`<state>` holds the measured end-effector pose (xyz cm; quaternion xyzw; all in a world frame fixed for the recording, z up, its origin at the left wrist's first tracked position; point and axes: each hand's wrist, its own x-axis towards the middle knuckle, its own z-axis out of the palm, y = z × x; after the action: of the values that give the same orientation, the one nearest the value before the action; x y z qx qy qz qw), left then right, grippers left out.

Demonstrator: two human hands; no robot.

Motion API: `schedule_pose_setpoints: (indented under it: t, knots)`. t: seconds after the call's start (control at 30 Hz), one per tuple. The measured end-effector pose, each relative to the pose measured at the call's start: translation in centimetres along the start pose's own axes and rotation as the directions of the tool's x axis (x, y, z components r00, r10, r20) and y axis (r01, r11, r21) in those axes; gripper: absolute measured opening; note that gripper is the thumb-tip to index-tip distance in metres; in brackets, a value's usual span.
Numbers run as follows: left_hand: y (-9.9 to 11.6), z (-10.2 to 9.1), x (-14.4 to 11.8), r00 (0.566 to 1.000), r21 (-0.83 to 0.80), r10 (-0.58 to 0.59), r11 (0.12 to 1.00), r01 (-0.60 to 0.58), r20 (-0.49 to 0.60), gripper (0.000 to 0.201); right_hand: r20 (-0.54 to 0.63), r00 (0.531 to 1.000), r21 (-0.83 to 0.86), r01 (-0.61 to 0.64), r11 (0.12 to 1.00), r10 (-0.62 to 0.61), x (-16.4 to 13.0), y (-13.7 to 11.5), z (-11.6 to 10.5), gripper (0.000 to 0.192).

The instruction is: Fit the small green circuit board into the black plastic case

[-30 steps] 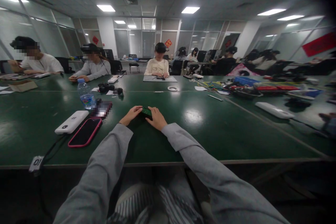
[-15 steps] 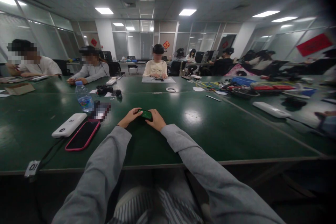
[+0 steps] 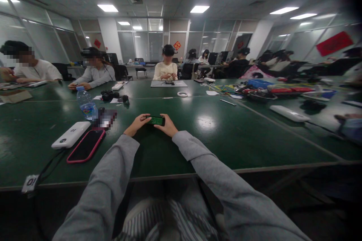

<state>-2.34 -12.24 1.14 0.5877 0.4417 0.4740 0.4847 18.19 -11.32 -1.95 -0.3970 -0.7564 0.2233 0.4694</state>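
Observation:
A smartphone (image 3: 156, 120) with a lit green screen lies sideways between my two hands, above the green table (image 3: 226, 147). My left hand (image 3: 137, 124) is closed round its left end, the thumb at the screen's edge. On the other end my right hand (image 3: 169, 125) grips the phone, with its thumb along the lower edge and fingers behind. What the screen shows is too small to read. To the left of my hands lies a second phone in a pink case (image 3: 86, 147), its screen dark.
A white power bank (image 3: 71, 135) with a cable lies left of the pink phone, near a water bottle (image 3: 86, 103). Farther off are a white ring (image 3: 182, 94), a pen (image 3: 227, 102) and a heap of cables and tools (image 3: 260, 92). Several people sit around the table.
The view has turned slightly to the right. My right hand has shifted toward the phone's right end, and more of the green screen shows. Across the table, a person's hands have lifted.

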Motion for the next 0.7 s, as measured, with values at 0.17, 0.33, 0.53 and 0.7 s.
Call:
schedule_pose_setpoints:
  t: [0.17,0.33,0.53,0.7]
  knots:
    - [-0.1,-0.1,0.0,1.0,-0.015,-0.016,1.0,0.016,-0.003,0.063,-0.005,0.961,0.217,-0.27,0.938,0.277,0.8,1.6,0.1,0.064]
    - [-0.2,-0.2,0.0,1.0,-0.047,0.007,0.999,-0.006,0.026,0.066,0.019,0.966,0.219,-0.256,0.942,0.258,1.1,2.0,-0.2,0.042]
    - [-1.1,-0.8,0.8,0.999,-0.06,-0.033,0.998,0.032,-0.02,0.059,0.041,0.978,0.25,-0.207,0.946,0.203,1.1,1.7,-0.2,0.037]
    - [-1.4,-0.9,1.2,0.998,-0.064,-0.038,0.997,0.035,-0.051,0.055,-0.015,0.969,0.307,-0.23,0.924,0.246,1.2,1.6,-0.4,0.034]
